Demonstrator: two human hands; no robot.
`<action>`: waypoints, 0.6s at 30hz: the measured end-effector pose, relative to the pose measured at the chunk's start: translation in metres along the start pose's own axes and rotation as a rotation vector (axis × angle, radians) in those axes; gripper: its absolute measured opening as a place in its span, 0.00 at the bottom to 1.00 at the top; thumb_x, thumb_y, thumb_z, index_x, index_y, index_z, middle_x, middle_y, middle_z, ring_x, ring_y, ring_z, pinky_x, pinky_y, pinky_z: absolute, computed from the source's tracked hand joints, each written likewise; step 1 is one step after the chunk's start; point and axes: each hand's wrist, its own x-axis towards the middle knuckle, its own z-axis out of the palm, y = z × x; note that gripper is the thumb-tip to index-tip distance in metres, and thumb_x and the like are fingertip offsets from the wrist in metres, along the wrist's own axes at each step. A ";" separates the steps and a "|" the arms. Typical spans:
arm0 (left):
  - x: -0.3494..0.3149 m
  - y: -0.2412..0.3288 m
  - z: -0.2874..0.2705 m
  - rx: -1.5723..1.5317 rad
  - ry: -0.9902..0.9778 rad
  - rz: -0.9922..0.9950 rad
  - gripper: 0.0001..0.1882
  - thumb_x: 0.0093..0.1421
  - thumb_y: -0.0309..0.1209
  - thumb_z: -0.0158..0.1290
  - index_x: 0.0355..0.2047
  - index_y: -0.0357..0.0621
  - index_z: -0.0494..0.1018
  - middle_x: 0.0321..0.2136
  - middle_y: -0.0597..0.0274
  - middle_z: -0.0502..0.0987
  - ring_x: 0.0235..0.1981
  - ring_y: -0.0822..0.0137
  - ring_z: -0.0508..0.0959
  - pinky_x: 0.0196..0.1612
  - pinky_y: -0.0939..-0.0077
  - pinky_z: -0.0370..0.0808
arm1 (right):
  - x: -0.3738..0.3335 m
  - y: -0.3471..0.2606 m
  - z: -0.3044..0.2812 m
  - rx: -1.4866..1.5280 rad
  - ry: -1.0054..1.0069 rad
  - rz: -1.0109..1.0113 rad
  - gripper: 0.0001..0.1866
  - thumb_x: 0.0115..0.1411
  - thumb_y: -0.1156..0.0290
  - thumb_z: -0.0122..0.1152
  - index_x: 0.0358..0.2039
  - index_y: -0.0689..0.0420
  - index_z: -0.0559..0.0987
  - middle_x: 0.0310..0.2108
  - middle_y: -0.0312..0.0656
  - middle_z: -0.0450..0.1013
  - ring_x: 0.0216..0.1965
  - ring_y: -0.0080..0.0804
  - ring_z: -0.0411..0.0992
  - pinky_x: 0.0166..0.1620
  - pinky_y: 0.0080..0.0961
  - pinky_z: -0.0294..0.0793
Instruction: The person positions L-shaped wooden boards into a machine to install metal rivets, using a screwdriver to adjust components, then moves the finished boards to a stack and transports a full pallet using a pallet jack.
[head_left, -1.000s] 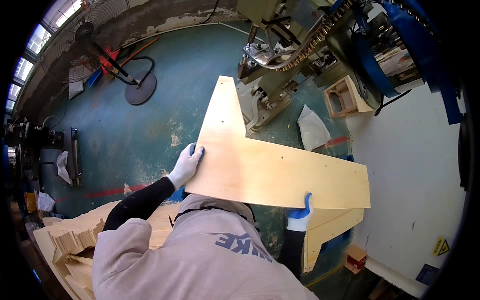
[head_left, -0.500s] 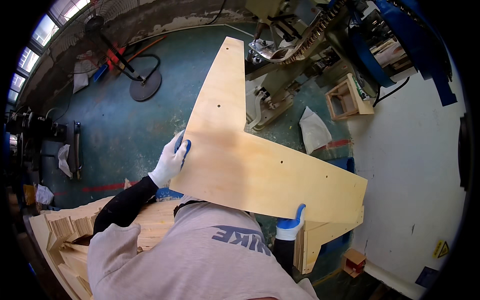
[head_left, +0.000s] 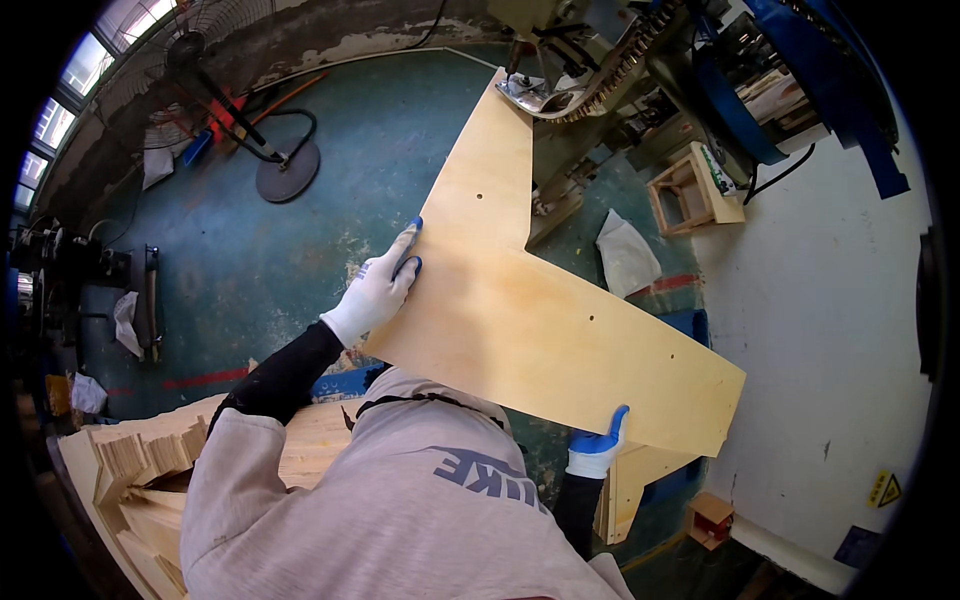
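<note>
Now, the grip of the white-gloved, blue-tipped right hand (head_left: 602, 440) is clasped on the near edge of a flat, pale, boomerang-shaped plywood panel (head_left: 545, 320), thumb up, fingers hidden below. Up and left from it, the white-gloved, blue-tipped left hand (head_left: 385, 285) touches the panel's left edge, forefinger and thumb spread; whether its hidden fingers clasp the underside cannot be told.

Half a second ago, the panel's narrow far tip sat further left, a hole showing near its end. Since then the panel has shifted right; beyond the left hand, its tip meets or passes under the shiny metal plate (head_left: 540, 98) of a grey-green machine (head_left: 558, 212), and that hole is out of sight. The tip thus appears to be in place at the machine, though contact is unclear.

Further out, right of the plate, a curved metal track (head_left: 625, 85) carries brass-coloured pieces. Beyond the right hand, a crumpled white sack (head_left: 628, 258) hides its contents; past it, an open pale wooden box (head_left: 712, 187) has a dark interior. Below and right of the right hand, a small reddish-brown box (head_left: 714, 507) shows a red inside, contents unclear.
</note>
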 end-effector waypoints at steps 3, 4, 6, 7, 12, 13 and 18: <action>0.005 -0.002 0.002 0.075 -0.023 0.049 0.29 0.72 0.31 0.45 0.70 0.35 0.56 0.53 0.34 0.74 0.52 0.47 0.78 0.57 0.67 0.70 | 0.004 -0.010 -0.002 0.021 -0.016 0.049 0.30 0.74 0.52 0.49 0.69 0.57 0.64 0.66 0.45 0.66 0.65 0.42 0.66 0.67 0.45 0.65; 0.005 0.000 0.000 0.064 -0.030 0.041 0.29 0.72 0.32 0.45 0.70 0.36 0.56 0.46 0.33 0.76 0.45 0.48 0.80 0.51 0.64 0.73 | 0.000 -0.012 0.001 0.000 -0.016 0.037 0.30 0.74 0.52 0.49 0.69 0.57 0.64 0.66 0.45 0.66 0.66 0.42 0.65 0.67 0.45 0.64; 0.006 0.000 0.000 0.056 -0.016 0.086 0.29 0.72 0.32 0.45 0.71 0.37 0.56 0.41 0.31 0.78 0.39 0.47 0.82 0.46 0.61 0.75 | -0.003 -0.015 -0.002 -0.025 -0.029 0.025 0.31 0.74 0.51 0.49 0.69 0.57 0.63 0.68 0.45 0.63 0.67 0.44 0.62 0.68 0.46 0.63; 0.008 -0.009 0.002 0.065 0.007 0.140 0.29 0.72 0.32 0.45 0.71 0.37 0.55 0.42 0.30 0.78 0.40 0.46 0.82 0.47 0.60 0.74 | -0.001 -0.014 0.000 -0.036 -0.021 0.007 0.31 0.74 0.51 0.49 0.69 0.57 0.63 0.68 0.45 0.63 0.68 0.44 0.62 0.68 0.46 0.63; 0.010 -0.030 0.007 0.177 0.112 0.305 0.29 0.73 0.32 0.45 0.72 0.41 0.55 0.37 0.37 0.79 0.34 0.51 0.81 0.43 0.63 0.75 | -0.008 -0.017 0.009 -0.044 0.009 0.022 0.31 0.74 0.51 0.48 0.70 0.57 0.62 0.68 0.46 0.63 0.68 0.45 0.62 0.69 0.45 0.62; 0.008 -0.006 -0.001 0.123 0.027 0.131 0.29 0.73 0.32 0.44 0.72 0.42 0.55 0.35 0.40 0.79 0.31 0.54 0.80 0.41 0.64 0.75 | -0.010 -0.019 0.006 -0.061 0.003 -0.002 0.31 0.74 0.52 0.48 0.70 0.57 0.62 0.69 0.47 0.63 0.67 0.45 0.62 0.69 0.45 0.62; 0.008 -0.003 0.003 -0.026 0.000 0.054 0.30 0.73 0.32 0.45 0.73 0.45 0.55 0.24 0.50 0.75 0.22 0.64 0.73 0.33 0.69 0.73 | -0.010 -0.020 0.012 -0.096 -0.029 -0.090 0.31 0.74 0.52 0.47 0.70 0.57 0.61 0.69 0.46 0.62 0.68 0.45 0.62 0.69 0.46 0.62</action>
